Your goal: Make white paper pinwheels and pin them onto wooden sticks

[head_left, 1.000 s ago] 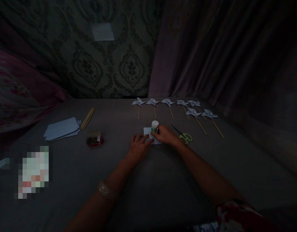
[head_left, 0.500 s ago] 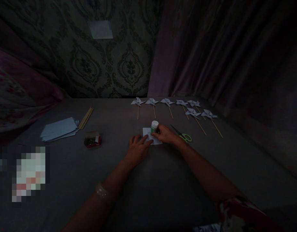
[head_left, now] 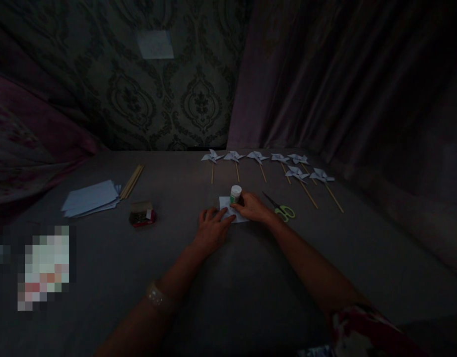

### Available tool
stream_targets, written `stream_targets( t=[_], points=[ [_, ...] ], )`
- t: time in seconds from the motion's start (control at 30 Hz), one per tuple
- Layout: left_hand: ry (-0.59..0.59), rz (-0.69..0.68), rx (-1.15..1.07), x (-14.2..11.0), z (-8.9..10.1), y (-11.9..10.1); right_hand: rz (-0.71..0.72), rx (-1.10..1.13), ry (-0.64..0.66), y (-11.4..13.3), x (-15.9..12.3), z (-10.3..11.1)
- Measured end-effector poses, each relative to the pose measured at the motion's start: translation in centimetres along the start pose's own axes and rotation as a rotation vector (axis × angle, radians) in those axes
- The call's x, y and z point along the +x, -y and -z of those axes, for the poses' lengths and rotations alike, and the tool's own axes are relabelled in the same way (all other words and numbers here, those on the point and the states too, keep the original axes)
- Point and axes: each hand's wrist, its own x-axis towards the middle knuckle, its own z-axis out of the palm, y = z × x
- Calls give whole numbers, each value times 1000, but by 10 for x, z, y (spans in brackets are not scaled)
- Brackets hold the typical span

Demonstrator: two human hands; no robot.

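My right hand (head_left: 252, 207) is closed round a glue stick (head_left: 234, 194) with a white end and a green label. It stands nearly upright on a small white sheet of paper (head_left: 224, 201). My left hand (head_left: 212, 227) rests with its fingers apart, the fingertips pressing on the near left part of that paper. The hands hide part of the sheet and the lower end of the glue stick. Just right of my right hand lies a pair of scissors (head_left: 286, 212) with light green handles.
Several paper pinwheels (head_left: 258, 157) on sticks lie at the back right. On the left are a stack of paper (head_left: 90, 198), a bundle of wooden sticks (head_left: 132, 182) and a small open red box (head_left: 142, 216) of little metal pieces. A blurred patch (head_left: 45, 267) covers something at lower left.
My right hand has shifted slightly to the left, carrying the glue stick across the paper. My left hand and the sheet stay where they were.
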Motion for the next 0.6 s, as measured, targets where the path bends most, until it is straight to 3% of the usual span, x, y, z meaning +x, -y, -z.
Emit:
stream_targets(
  t=[0.47,0.6],
  points=[
    [9,5,6,0,0,-1,55,-9,-7,-4,1,2],
    [5,4,-1,0,-2,-1,52,-1,48,-6,0,5]
  ],
)
